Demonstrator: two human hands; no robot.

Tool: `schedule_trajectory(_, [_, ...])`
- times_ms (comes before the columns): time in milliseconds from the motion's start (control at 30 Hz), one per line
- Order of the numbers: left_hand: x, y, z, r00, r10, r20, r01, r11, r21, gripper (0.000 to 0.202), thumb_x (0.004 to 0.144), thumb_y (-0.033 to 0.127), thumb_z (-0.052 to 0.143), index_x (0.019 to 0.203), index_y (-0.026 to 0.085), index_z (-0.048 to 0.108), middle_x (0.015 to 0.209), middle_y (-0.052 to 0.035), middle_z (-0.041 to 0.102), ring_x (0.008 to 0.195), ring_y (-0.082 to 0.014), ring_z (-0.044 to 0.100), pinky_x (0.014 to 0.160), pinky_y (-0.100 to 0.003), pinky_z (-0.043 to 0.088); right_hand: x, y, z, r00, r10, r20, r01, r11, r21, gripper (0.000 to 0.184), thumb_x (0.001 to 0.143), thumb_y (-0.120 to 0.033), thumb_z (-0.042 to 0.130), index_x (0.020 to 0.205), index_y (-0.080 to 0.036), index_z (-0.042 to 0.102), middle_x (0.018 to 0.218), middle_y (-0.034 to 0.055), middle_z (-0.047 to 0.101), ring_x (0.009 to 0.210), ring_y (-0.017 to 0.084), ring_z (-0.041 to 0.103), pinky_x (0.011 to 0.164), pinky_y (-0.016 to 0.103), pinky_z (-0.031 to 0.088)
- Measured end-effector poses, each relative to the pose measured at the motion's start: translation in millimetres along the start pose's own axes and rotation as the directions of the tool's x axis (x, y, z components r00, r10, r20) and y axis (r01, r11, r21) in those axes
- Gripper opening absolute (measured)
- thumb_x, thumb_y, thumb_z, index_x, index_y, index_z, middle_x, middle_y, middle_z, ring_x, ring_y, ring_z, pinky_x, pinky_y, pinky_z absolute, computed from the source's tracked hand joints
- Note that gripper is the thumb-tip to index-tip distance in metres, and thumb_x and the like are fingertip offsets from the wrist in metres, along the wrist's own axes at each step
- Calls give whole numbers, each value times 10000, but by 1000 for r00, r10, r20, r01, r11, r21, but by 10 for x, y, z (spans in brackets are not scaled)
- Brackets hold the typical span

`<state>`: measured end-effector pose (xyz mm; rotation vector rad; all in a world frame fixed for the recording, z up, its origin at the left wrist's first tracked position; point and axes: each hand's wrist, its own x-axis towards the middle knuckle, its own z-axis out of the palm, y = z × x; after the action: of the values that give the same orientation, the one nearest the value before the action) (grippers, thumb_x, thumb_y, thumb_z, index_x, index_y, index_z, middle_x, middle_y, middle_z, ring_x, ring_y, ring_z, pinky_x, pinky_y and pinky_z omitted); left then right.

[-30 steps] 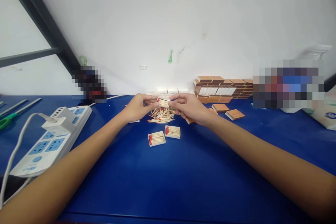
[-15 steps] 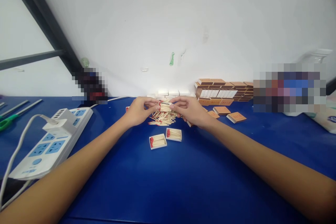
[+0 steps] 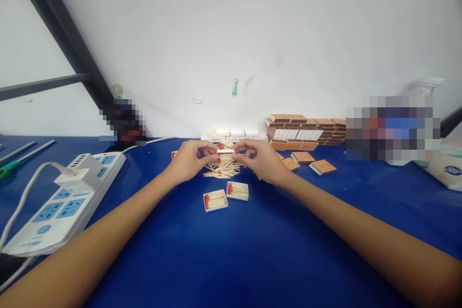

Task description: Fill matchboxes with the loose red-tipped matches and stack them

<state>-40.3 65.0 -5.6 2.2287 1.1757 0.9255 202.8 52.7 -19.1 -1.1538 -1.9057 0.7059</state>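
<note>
Between my two hands is a small white matchbox tray with matches in it, held over a loose heap of red-tipped matches. My left hand pinches the tray's left end between thumb and fingers. At the opposite end, my right hand grips it the same way. Nearer to me, two trays filled with matches lie on the table: a left one and a right one. Part of another red-tipped tray shows beside my left hand.
Orange matchbox sleeves are stacked in a wall at the back right, with a few loose boxes before it. White trays line the back. A power strip with a plugged-in cable lies left on the blue table.
The tray in my hands has tilted, so its long white side now faces me and its matches show above it. The whole view has shifted slightly.
</note>
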Motion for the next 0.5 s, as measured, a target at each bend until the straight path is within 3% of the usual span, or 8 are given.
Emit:
schedule_trajectory(200, [-61, 56, -15, 996, 75, -41, -72, 995, 69, 174, 875, 316, 717, 995, 205, 779, 889, -35, 772, 745, -158, 628, 710, -307, 479, -47, 19, -19, 995, -95, -9, 92, 983, -160, 203, 901, -374, 714, 1034, -223, 737, 726, -3, 675, 648, 147, 572, 656, 291, 436])
schedule_trajectory(367, [-83, 69, -20, 975, 217, -55, -207, 967, 150, 126, 923, 280, 691, 1003, 217, 765, 963, -44, 765, 837, -175, 650, 768, -319, 509, -72, -6, -15, 986, -163, -21, 154, 962, -224, 154, 912, -331, 699, 1017, -220, 719, 751, -4, 666, 609, 134, 534, 623, 279, 414])
schedule_trajectory(500, [-102, 71, -34, 933, 350, -82, -327, 921, 213, 146, 969, 262, 655, 1073, 219, 748, 1055, -63, 764, 972, -203, 671, 888, -375, 526, -88, 19, -19, 966, -256, -37, 240, 940, -241, 143, 944, -305, 657, 1049, -217, 698, 858, 22, 686, 624, 130, 545, 635, 287, 430])
